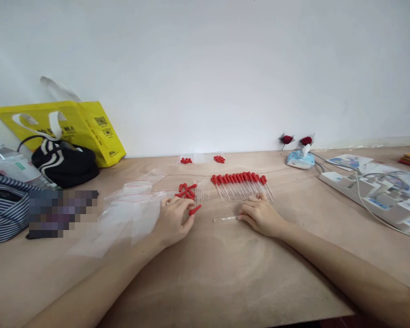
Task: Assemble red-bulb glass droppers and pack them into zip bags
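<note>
Pinches bulb (195, 210) by left end in left fingers (188, 223) — grips tube (224, 219) by right end in right fingers (246, 217), leaving inner ends free.

The head view looks down over the tabletop (205, 282) toward the wall (205, 82).

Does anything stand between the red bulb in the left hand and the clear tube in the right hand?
Nothing visible does. Between the bulb in the left hand and the tube in the right hand, only the table shows.
</note>
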`<state>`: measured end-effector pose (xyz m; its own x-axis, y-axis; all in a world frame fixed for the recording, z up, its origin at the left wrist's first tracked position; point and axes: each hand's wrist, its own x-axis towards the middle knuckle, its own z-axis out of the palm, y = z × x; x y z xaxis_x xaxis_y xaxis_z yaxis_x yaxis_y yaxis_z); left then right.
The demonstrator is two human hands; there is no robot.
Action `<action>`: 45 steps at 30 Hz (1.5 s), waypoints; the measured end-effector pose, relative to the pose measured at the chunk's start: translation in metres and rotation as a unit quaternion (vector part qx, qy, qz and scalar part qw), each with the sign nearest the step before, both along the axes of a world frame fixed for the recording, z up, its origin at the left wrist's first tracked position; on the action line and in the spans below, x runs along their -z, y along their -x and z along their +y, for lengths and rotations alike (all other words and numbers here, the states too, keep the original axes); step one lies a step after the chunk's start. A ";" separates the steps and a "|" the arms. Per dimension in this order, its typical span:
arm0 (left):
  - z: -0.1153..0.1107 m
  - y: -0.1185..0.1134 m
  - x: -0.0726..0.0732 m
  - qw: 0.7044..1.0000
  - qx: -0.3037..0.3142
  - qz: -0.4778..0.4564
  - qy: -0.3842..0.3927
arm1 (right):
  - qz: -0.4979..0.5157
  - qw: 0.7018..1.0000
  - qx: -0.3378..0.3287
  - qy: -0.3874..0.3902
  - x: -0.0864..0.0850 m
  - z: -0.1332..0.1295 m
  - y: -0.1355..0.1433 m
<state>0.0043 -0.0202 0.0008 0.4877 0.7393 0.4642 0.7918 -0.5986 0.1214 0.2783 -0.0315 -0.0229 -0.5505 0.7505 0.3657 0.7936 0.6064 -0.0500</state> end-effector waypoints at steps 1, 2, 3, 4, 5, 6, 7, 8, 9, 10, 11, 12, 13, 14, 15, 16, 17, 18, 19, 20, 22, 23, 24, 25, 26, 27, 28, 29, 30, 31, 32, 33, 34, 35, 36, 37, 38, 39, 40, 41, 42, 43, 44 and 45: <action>-0.003 -0.003 0.002 0.999 0.026 0.004 0.023 | 0.011 1.000 -0.004 0.009 -0.001 0.000 -0.001; -0.006 -0.006 0.003 0.998 0.045 0.008 0.044 | 0.024 0.999 -0.007 0.021 -0.003 0.000 0.000; -0.008 -0.009 0.005 0.996 0.059 0.011 0.061 | 0.040 0.999 -0.010 0.034 -0.005 0.000 0.001; -0.009 -0.010 0.006 0.995 0.066 0.013 0.073 | 0.055 0.997 -0.011 0.048 -0.006 0.000 0.003; -0.009 -0.012 0.006 0.994 0.071 0.015 0.080 | 0.070 0.995 -0.013 0.063 -0.008 0.001 0.005; -0.009 -0.012 0.007 0.994 0.073 0.015 0.084 | 0.083 0.993 -0.013 0.077 -0.009 0.002 0.008; -0.008 -0.013 0.009 0.993 0.075 0.015 0.085 | 0.093 0.991 -0.012 0.093 -0.010 0.003 0.011; -0.007 -0.014 0.010 0.993 0.076 0.014 0.086 | 0.097 0.989 -0.010 0.109 -0.010 0.005 0.014; -0.005 -0.015 0.012 0.993 0.077 0.009 0.087 | 0.097 0.987 -0.007 0.127 -0.011 0.008 0.016; -0.003 -0.016 0.014 0.993 0.077 0.001 0.088 | 0.095 0.985 -0.004 0.144 -0.010 0.011 0.019; -0.001 -0.018 0.016 0.993 0.073 -0.009 0.088 | 0.090 0.983 -0.001 0.160 -0.010 0.013 0.021; 0.001 -0.020 0.017 0.994 0.067 -0.021 0.085 | 0.085 0.982 0.001 0.171 -0.009 0.016 0.023; 0.002 -0.021 0.019 0.995 0.061 -0.031 0.079 | 0.082 0.981 0.002 0.176 -0.008 0.017 0.024; 0.003 -0.023 0.019 0.995 0.057 -0.038 0.071 | 0.083 0.981 0.003 0.173 -0.007 0.017 0.025; 0.003 -0.024 0.020 0.995 0.056 -0.042 0.064 | 0.086 0.983 0.004 0.161 -0.005 0.017 0.027; 0.003 -0.025 0.019 0.996 0.057 -0.043 0.059 | 0.092 0.986 0.004 0.142 -0.004 0.015 0.028; 0.003 -0.025 0.019 0.996 0.058 -0.045 0.055 | 0.101 0.988 0.005 0.119 -0.002 0.013 0.029; 0.002 -0.025 0.018 0.996 0.059 -0.047 0.053 | 0.112 0.989 0.006 0.097 0.000 0.011 0.030; 0.001 -0.025 0.018 0.995 0.059 -0.051 0.054 | 0.124 0.989 0.006 0.080 0.002 0.009 0.031; 0.001 -0.025 0.018 0.995 0.059 -0.055 0.057 | 0.137 0.988 0.005 0.068 0.004 0.007 0.032; 0.002 -0.024 0.018 0.994 0.059 -0.060 0.068 | 0.161 0.985 0.002 0.054 0.007 0.005 0.034; 0.002 -0.024 0.019 0.993 0.061 -0.060 0.076 | 0.171 0.984 -0.001 0.047 0.008 0.005 0.034; 0.003 -0.023 0.020 0.993 0.061 -0.060 0.083 | 0.180 0.983 -0.005 0.038 0.009 0.004 0.035; 0.004 -0.023 0.021 0.993 0.061 -0.060 0.088 | 0.187 0.982 -0.010 0.027 0.009 0.004 0.036; 0.005 -0.023 0.022 0.992 0.060 -0.060 0.090 | 0.191 0.981 -0.015 0.016 0.009 0.004 0.037; 0.006 -0.023 0.023 0.992 0.060 -0.061 0.091 | 0.190 0.982 -0.020 0.007 0.009 0.003 0.038; 0.007 -0.023 0.024 0.992 0.060 -0.062 0.089 | 0.185 0.983 -0.022 0.000 0.008 0.002 0.039; 0.007 -0.023 0.024 0.992 0.061 -0.062 0.086 | 0.177 0.984 -0.023 -0.005 0.008 0.002 0.040; 0.007 -0.023 0.024 0.993 0.063 -0.061 0.084 | 0.168 0.985 -0.022 -0.007 0.007 0.001 0.041; 0.007 -0.023 0.024 0.993 0.064 -0.061 0.082 | 0.161 0.987 -0.021 -0.007 0.006 0.000 0.042; 0.007 -0.023 0.024 0.993 0.064 -0.062 0.080 | 0.155 0.988 -0.021 -0.006 0.006 -0.001 0.043; 0.006 -0.023 0.024 0.993 0.062 -0.064 0.080 | 0.153 0.988 -0.023 -0.005 0.006 -0.002 0.044; 0.006 -0.023 0.023 0.993 0.060 -0.067 0.080 | 0.153 0.988 -0.028 -0.005 0.006 -0.002 0.045; 0.006 -0.023 0.023 0.993 0.058 -0.070 0.081 | 0.153 0.988 -0.036 -0.005 0.007 -0.003 0.046; 0.006 -0.023 0.022 0.992 0.057 -0.074 0.081 | 0.155 0.987 -0.045 -0.007 0.008 -0.003 0.047; 0.006 -0.023 0.022 0.992 0.056 -0.076 0.079 | 0.156 0.986 -0.055 -0.009 0.009 -0.002 0.047; 0.005 -0.022 0.021 0.993 0.056 -0.077 0.075 | 0.157 0.985 -0.065 -0.010 0.009 -0.002 0.047; 0.005 -0.022 0.021 0.993 0.058 -0.077 0.068 | 0.156 0.985 -0.075 -0.012 0.010 -0.002 0.047; 0.004 -0.022 0.020 0.993 0.062 -0.075 0.061 | 0.151 0.985 -0.084 -0.014 0.010 -0.001 0.047; 0.004 -0.021 0.019 0.994 0.070 -0.070 0.053 | 0.143 0.986 -0.090 -0.017 0.010 -0.001 0.046; 0.003 -0.021 0.019 0.994 0.080 -0.063 0.045 | 0.130 0.987 -0.094 -0.025 0.010 0.000 0.045; 0.002 -0.021 0.017 0.994 0.094 -0.052 0.037 | 0.115 0.988 -0.099 -0.036 0.009 0.001 0.044; 0.001 -0.021 0.016 0.993 0.109 -0.039 0.029 | 0.099 0.988 -0.103 -0.050 0.009 0.002 0.042; 0.000 -0.021 0.015 0.992 0.123 -0.027 0.022 | 0.085 0.988 -0.108 -0.065 0.008 0.002 0.041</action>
<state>0.0250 -0.0205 -0.0142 0.6306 0.6213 0.4651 0.6145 -0.7657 0.1898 0.2374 -0.0293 -0.0314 -0.6154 0.5633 0.5513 0.6320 0.7706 -0.0818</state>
